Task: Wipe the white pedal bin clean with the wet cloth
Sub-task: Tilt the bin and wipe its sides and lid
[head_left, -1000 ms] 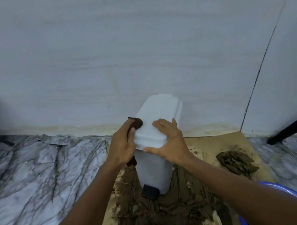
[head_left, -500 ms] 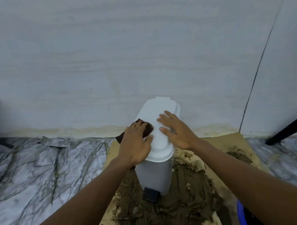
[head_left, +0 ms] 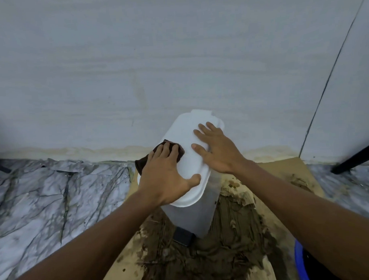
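Note:
The white pedal bin (head_left: 192,213) stands upright against the wall, its lid closed and its black pedal (head_left: 184,237) facing me. My left hand (head_left: 167,176) lies spread on the left half of the lid, pressing a dark brown cloth (head_left: 159,153) under its fingers; part of the cloth hangs over the lid's left edge. My right hand (head_left: 216,149) rests flat on the right half of the lid with fingers apart and nothing in it.
The bin stands on a sheet of cardboard (head_left: 285,167) smeared with wet brown mud (head_left: 215,260). Marble-patterned floor (head_left: 45,197) lies to the left. A blue bucket rim (head_left: 301,263) shows at the lower right and a black leg (head_left: 355,159) at the right edge.
The left hand slid with the cloth from the lid's left side up onto its top. The right hand moved from the lid's front edge toward its back. The bin went from tilted to upright.

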`<state>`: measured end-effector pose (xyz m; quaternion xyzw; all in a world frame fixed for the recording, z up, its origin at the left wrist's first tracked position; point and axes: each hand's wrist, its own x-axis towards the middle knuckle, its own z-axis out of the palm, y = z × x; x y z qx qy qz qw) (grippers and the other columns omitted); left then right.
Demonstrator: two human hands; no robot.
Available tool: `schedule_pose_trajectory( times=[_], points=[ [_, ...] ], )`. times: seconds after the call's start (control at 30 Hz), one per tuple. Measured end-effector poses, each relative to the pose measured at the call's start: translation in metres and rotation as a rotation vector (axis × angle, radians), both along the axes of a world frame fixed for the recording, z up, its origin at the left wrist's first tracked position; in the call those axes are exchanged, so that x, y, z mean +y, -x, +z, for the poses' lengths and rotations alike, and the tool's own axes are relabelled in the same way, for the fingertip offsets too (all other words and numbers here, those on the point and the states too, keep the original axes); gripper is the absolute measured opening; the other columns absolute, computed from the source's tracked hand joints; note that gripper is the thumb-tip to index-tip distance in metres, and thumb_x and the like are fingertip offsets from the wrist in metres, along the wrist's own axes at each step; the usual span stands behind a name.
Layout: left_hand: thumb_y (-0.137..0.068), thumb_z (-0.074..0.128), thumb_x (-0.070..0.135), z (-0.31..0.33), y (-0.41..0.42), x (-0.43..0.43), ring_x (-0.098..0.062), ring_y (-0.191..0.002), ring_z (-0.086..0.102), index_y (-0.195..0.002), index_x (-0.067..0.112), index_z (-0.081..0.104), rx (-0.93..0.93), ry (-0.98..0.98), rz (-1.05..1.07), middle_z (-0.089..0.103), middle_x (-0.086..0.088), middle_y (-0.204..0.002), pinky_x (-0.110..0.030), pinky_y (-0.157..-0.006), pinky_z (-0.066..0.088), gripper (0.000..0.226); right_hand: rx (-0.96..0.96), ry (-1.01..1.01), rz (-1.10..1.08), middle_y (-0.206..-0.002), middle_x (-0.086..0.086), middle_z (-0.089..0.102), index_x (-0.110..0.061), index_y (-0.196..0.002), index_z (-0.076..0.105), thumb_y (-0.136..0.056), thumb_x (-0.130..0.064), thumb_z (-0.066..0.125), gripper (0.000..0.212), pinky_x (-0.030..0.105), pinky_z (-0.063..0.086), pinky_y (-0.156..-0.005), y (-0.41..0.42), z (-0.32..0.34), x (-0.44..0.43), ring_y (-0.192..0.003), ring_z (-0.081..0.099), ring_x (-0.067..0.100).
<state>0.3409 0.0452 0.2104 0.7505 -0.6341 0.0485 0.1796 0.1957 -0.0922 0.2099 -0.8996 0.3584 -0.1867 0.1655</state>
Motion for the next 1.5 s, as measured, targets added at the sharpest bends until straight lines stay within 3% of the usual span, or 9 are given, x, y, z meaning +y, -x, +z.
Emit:
schedule_pose_trajectory(
  times=[0.13,0.27,0.57,0.7,0.8,0.93,1.0,1.33,1.5],
  points=[
    [-0.078,0.064,0.070,0.008,-0.014,0.030,-0.016,-0.139,0.032,-0.147,0.022,0.039,0.083,-0.024,-0.104,0.037,0.007,-0.154,-0.032,-0.113,0.026,0.087,0.166,0.170,-0.050,-0.165,0.004,0.016,-0.018,-0.156,0.025,-0.102,-0.055,0.029,0.066,0.043,-0.004,-0.124,0.001,0.012,0.037,-0.153,0.004,0.023],
    [-0.068,0.060,0.076,0.013,-0.037,0.044,-0.014,-0.152,0.017,-0.159,0.031,0.021,0.185,-0.191,-0.122,0.014,0.012,-0.166,-0.039,-0.122,0.021,0.108,0.274,0.241,-0.054,-0.164,0.007,0.021,-0.018,-0.155,0.027,-0.102,-0.056,0.028,0.065,0.044,0.000,-0.124,0.019,0.027,0.067,-0.151,0.013,0.029],
    [-0.064,0.066,0.071,0.021,-0.022,0.032,-0.020,-0.151,0.017,-0.157,0.032,0.025,0.284,-0.282,-0.161,0.019,0.009,-0.165,-0.043,-0.122,0.019,0.109,0.452,0.196,-0.090,-0.161,0.003,0.027,-0.022,-0.155,0.026,-0.102,-0.048,0.036,0.060,0.037,0.027,-0.113,0.076,0.029,0.080,-0.139,0.029,0.029],
    [-0.075,0.075,0.056,0.021,0.001,0.022,-0.020,-0.151,0.016,-0.157,0.030,0.026,0.190,-0.251,-0.183,0.019,0.008,-0.165,-0.042,-0.121,0.020,0.099,0.401,0.146,-0.103,-0.162,-0.005,0.026,-0.032,-0.155,0.028,-0.099,-0.054,0.040,0.061,0.035,0.028,-0.114,0.099,0.023,0.070,-0.140,0.027,0.023],
    [-0.070,0.073,0.073,0.014,-0.001,0.022,-0.017,-0.152,0.015,-0.157,0.031,0.026,0.160,-0.221,-0.183,0.019,0.011,-0.165,-0.043,-0.122,0.018,0.107,0.354,0.131,-0.074,-0.162,-0.006,0.027,-0.034,-0.153,0.031,-0.095,-0.060,0.045,0.065,0.037,0.024,-0.117,0.105,0.021,0.061,-0.144,0.023,0.021],
    [-0.072,0.070,0.076,0.008,-0.008,0.022,-0.014,-0.152,0.016,-0.156,0.032,0.029,0.173,-0.172,-0.195,0.021,0.012,-0.164,-0.039,-0.123,0.014,0.104,0.376,0.161,0.006,-0.165,-0.007,0.008,-0.032,-0.157,0.018,-0.089,-0.072,0.038,0.082,0.041,-0.002,-0.125,0.108,0.014,0.052,-0.153,-0.003,0.017],
    [-0.073,0.071,0.073,0.009,-0.008,0.021,-0.014,-0.152,0.017,-0.156,0.032,0.030,0.177,-0.170,-0.209,0.022,0.012,-0.164,-0.040,-0.124,0.015,0.101,0.341,0.109,0.022,-0.166,-0.004,0.005,-0.033,-0.157,0.015,-0.092,-0.069,0.043,0.080,0.041,-0.006,-0.124,0.111,0.010,0.050,-0.153,-0.005,0.015],
    [-0.077,0.078,0.055,0.017,0.000,0.004,-0.010,-0.149,0.024,-0.153,0.031,0.038,0.146,-0.173,-0.353,0.032,0.012,-0.160,-0.038,-0.123,0.020,0.089,0.503,0.218,-0.149,-0.165,0.007,0.014,-0.021,-0.158,0.012,-0.098,-0.062,0.033,0.075,0.046,0.018,-0.122,0.129,0.016,0.088,-0.151,0.014,0.026],
    [-0.075,0.082,0.048,0.017,-0.008,-0.009,-0.011,-0.149,0.025,-0.152,0.032,0.039,0.278,-0.190,-0.277,0.032,0.013,-0.160,-0.043,-0.122,0.024,0.090,0.527,0.277,-0.159,-0.163,0.011,0.018,-0.017,-0.156,0.012,-0.102,-0.048,0.036,0.067,0.045,0.023,-0.119,0.121,0.013,0.087,-0.147,0.021,0.031]
  ],
)
